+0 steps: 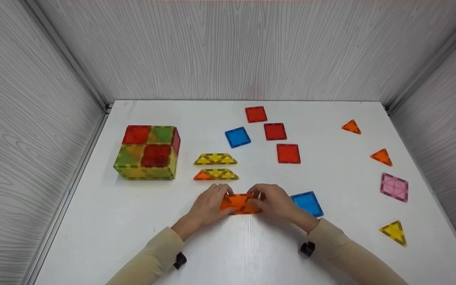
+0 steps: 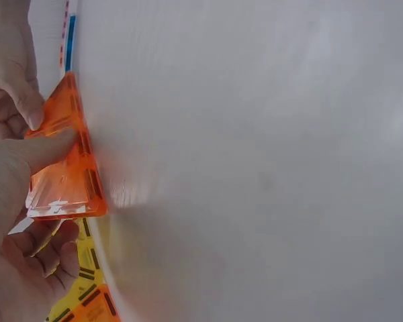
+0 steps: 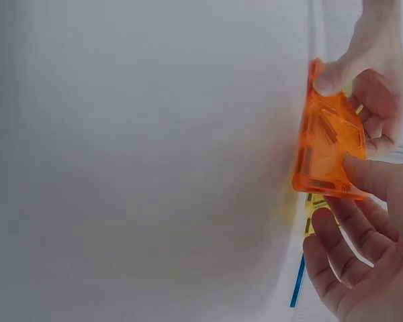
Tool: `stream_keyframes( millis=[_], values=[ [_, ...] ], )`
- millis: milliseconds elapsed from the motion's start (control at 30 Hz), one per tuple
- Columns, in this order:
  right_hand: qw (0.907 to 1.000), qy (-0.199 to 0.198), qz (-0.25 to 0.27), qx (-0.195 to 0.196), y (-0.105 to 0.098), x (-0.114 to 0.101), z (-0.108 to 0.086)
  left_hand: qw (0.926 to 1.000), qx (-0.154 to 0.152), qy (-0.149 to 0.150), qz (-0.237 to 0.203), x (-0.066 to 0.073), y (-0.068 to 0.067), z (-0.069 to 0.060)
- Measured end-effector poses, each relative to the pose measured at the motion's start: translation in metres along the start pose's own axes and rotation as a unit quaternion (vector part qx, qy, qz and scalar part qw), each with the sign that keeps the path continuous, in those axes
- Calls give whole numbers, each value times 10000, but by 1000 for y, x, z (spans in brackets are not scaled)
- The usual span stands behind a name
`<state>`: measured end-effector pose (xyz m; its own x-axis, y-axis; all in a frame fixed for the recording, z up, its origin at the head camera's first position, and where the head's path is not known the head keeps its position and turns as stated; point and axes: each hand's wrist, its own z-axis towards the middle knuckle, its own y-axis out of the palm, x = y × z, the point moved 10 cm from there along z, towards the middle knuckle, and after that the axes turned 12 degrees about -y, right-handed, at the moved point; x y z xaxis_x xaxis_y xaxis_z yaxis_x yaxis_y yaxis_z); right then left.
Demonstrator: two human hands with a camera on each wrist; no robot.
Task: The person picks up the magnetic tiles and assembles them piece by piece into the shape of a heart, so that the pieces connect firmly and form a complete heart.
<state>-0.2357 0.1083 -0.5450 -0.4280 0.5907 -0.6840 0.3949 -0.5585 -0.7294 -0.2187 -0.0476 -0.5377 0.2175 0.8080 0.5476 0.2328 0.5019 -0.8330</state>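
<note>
Beige sleeves (image 1: 152, 257) reach across the white worktop (image 1: 105, 233) from its near side, with a yellow triangle (image 1: 396, 232) off towards the right edge. Ahead of them, the left hand (image 1: 208, 202) and right hand (image 1: 277, 201) each pinch one end of an orange panel (image 1: 240, 202), thumbs on its face, left of the worktop's centre line. Just beside the right wrist lies a larger blue square (image 1: 308, 203); a pink square (image 1: 394, 187) sits near the right edge. Beyond the panel come an orange-and-yellow trapezoid (image 1: 218, 174), then a yellow trapezoid (image 1: 215, 159), with a multicoloured block (image 1: 147, 152) towards the left edge. Farther back are two orange triangles (image 1: 381, 157) towards the right edge, a smaller blue square (image 1: 237, 137) and three red squares (image 1: 288, 153), the last near the far edge.
</note>
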Motion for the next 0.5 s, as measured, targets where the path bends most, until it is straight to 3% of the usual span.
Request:
stream_keyframes(
  millis=[233,500],
  values=[
    [9993,-307,69,210,6,-22,16,9969,465,-351,-523,-22,-33,-9],
    [9960,-804,-335,207,16,-45,43,9913,963,-730,-524,-49,-58,-11]
  ],
)
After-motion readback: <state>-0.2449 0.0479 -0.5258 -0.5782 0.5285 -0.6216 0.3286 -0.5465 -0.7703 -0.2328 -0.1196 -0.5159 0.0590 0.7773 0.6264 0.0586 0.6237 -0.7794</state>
